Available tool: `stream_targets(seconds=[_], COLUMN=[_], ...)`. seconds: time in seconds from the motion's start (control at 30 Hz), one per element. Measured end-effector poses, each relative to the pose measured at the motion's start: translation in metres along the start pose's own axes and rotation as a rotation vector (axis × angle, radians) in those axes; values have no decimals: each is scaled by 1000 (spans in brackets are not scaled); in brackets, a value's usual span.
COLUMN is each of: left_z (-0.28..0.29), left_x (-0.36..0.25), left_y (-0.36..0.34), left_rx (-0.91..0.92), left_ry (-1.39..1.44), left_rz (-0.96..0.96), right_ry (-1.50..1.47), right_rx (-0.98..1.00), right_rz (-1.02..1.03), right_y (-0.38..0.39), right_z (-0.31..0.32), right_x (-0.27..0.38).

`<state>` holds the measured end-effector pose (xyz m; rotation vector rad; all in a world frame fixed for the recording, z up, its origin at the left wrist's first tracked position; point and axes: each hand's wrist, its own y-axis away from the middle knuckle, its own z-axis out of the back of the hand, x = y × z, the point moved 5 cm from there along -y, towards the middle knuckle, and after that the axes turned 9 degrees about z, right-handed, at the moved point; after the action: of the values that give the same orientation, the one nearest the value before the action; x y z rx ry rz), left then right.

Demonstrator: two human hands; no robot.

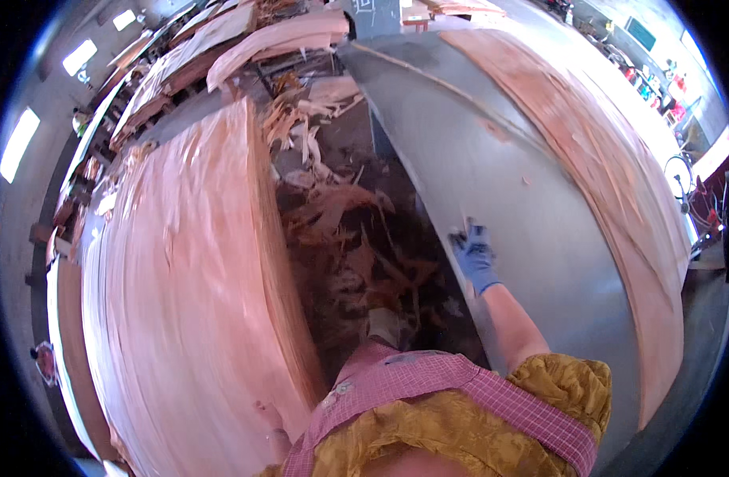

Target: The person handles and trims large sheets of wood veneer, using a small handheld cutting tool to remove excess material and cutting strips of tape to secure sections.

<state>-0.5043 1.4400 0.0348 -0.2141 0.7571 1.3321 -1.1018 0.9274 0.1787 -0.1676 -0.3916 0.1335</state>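
My right hand (476, 253), in a blue glove with dark fingertips, is over the near left part of a smooth grey tabletop (539, 230). Its fingers are stretched out and somewhat apart, with nothing visible in them; whether it touches the surface I cannot tell. My left hand (267, 413) shows low in the view beside a tall stack of thin pinkish wood veneer sheets (197, 262). It is small and blurred against the wood, so its fingers are not clear. Along the tabletop's right side lie more veneer sheets (571, 143).
A long thin strip (452, 87) lies across the far part of the tabletop. Torn veneer scraps (324, 211) litter the floor between stack and table. Further veneer piles (277, 44) stand beyond, near a grey post (376, 17). A bicycle (682, 179) is at the far right.
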Motion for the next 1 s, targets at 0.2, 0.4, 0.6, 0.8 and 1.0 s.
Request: stream_targets(seconds=[0.2, 0.4, 0.6, 0.8, 1.0], left_z=[-155, -319, -445, -527, -616], left_x=[-316, -698, -960, -1023, -1168], left_y=[-148, -172, -108, -174, -194], left_rx=[176, 462, 754, 982, 1080], left_ry=[192, -48, -143, -468, -517], left_rz=[-372, -859, -1180, -1129, -1209], right_ry=[279, 152, 378, 220, -174], right_rx=[51, -154, -403, -248, -326], right_rz=[-23, -381, -614, -475, -351], right_y=[-72, -232, -416, -553, -738], right_z=[-9, -7, -21, -96, -95], right_x=[-74, -115, -195, -118, -35])
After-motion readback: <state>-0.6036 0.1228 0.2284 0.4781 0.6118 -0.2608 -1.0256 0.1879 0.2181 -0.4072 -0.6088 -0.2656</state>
